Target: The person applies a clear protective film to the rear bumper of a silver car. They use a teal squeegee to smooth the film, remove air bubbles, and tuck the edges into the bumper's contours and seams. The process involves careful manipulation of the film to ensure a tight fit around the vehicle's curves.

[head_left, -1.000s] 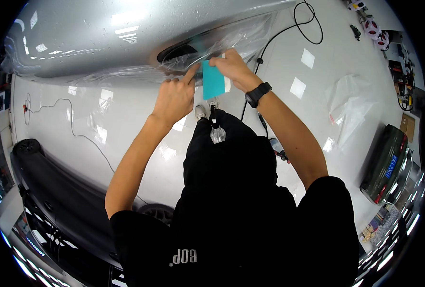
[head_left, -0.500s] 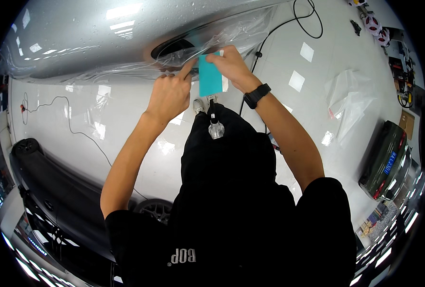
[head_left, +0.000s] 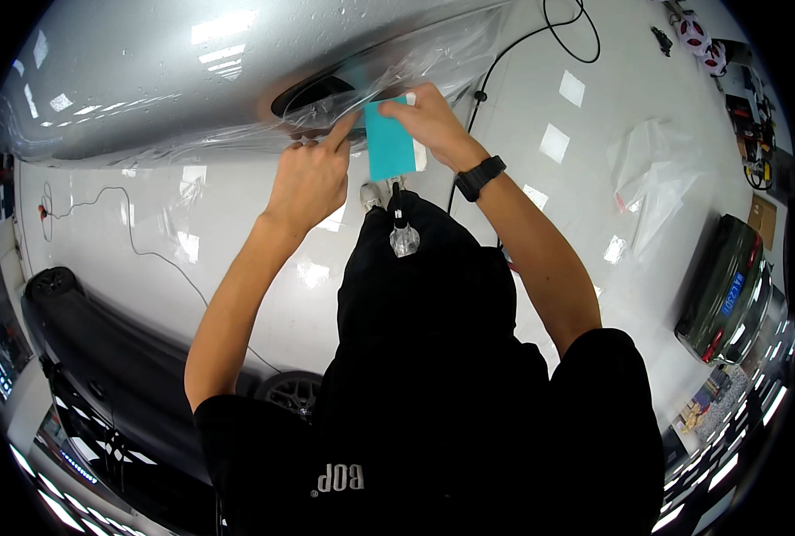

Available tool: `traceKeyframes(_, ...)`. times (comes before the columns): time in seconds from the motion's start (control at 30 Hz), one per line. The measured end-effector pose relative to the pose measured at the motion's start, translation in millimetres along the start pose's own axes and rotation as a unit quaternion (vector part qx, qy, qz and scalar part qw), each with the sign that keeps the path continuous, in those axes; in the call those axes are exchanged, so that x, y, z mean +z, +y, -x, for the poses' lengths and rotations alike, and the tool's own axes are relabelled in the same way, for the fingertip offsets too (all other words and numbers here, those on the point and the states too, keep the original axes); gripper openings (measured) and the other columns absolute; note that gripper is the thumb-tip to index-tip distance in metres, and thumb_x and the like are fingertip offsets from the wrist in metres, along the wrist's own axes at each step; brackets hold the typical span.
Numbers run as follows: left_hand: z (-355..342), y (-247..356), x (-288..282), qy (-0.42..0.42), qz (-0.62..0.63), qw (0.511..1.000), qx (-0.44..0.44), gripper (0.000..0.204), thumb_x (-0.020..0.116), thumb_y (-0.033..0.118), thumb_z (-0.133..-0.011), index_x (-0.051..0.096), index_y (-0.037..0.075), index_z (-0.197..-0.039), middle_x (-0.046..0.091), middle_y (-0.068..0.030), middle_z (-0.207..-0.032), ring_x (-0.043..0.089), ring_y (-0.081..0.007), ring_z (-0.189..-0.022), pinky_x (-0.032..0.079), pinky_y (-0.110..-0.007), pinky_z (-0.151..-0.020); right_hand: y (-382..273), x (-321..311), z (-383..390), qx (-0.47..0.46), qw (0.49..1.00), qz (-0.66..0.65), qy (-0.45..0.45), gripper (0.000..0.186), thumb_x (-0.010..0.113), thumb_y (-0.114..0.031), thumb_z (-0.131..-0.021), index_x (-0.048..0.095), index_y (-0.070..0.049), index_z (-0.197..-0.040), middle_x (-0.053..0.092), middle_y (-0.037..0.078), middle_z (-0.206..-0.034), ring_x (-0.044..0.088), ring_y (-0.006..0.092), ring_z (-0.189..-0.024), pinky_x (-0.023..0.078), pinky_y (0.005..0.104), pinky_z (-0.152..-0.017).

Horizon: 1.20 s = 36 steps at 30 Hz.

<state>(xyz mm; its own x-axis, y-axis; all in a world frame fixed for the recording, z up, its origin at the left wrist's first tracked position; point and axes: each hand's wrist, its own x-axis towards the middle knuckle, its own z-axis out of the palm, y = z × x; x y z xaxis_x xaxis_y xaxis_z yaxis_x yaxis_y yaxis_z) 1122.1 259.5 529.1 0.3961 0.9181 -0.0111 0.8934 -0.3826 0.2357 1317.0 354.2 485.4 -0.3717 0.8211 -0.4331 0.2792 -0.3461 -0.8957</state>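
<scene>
A silver car panel (head_left: 147, 71) with water drops fills the top, with loose clear film (head_left: 442, 54) along its lower edge over a dark recess (head_left: 312, 98). My left hand (head_left: 312, 179) touches the film's edge beside the recess, index finger extended and other fingers curled; whatever those hold is hidden. My right hand (head_left: 437, 125), with a black watch on the wrist, grips a teal rectangular squeegee (head_left: 388, 152) with a pale strip along its right side, held against the film. Below it, a clear bottle (head_left: 404, 239) with a black top hangs at my dark trousers.
A dark car (head_left: 120, 384) lies along the lower left; a green car (head_left: 719, 286) is at the right. Black hose (head_left: 504, 67) and a thin cable (head_left: 151, 253) run over the white floor. Crumpled sheeting (head_left: 647, 188) lies at right, near assorted equipment (head_left: 750, 134) along the edge.
Both hands and the teal squeegee have shifted slightly up and left in the picture along the film. The left hand still has its index finger extended; the right keeps its grip.
</scene>
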Motion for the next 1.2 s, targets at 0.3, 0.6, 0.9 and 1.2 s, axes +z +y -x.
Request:
traceKeyframes(0.3,0,-1,2,-0.004,-0.003,1.000,0.005,0.012,0.062,-0.002,-0.066,0.062,-0.004,-0.078,0.054,-0.0056,-0.150,0.067,-0.0302,-0.064,0.055,-0.040,-0.063,-1,8,-3,0.015,0.998,-0.053,0.041,0.024,0.072,-0.012,-0.081,0.064,0.008,-0.070,0.062,0.009,-0.066,0.056,0.0137,-0.061,0.045,0.0349,-0.056)
traceKeyframes(0.6,1,-2,1,-0.003,-0.009,1.000,0.009,0.012,0.063,-0.001,-0.067,0.062,-0.003,-0.079,0.053,-0.0057,-0.150,0.067,-0.0302,-0.066,0.056,-0.041,-0.065,-5,2,-16,0.032,0.998,-0.029,0.037,0.022,0.073,-0.009,-0.074,0.065,0.011,-0.076,0.063,0.011,-0.072,0.058,0.0142,-0.064,0.046,0.0354,-0.056)
traceKeyframes(0.9,-1,-4,0,-0.020,-0.007,1.000,0.008,0.013,0.063,-0.001,-0.068,0.063,-0.004,-0.081,0.053,-0.0056,-0.150,0.068,-0.0305,-0.068,0.057,-0.041,-0.067,-7,-1,-21,0.073,0.997,0.010,0.024,0.025,0.073,-0.009,-0.073,0.066,0.014,-0.082,0.065,0.015,-0.075,0.062,0.0182,-0.068,0.049,0.0375,-0.058)
traceKeyframes(1.2,0,-3,-2,-0.021,-0.003,1.000,0.006,0.015,0.063,0.000,-0.067,0.064,-0.004,-0.082,0.054,-0.0049,-0.150,0.069,-0.0310,-0.071,0.057,-0.040,-0.067,-15,7,-19,0.040,0.997,0.044,0.055,0.025,0.073,-0.008,-0.074,0.064,0.013,-0.081,0.065,0.016,-0.075,0.062,0.0192,-0.068,0.050,0.0388,-0.058)
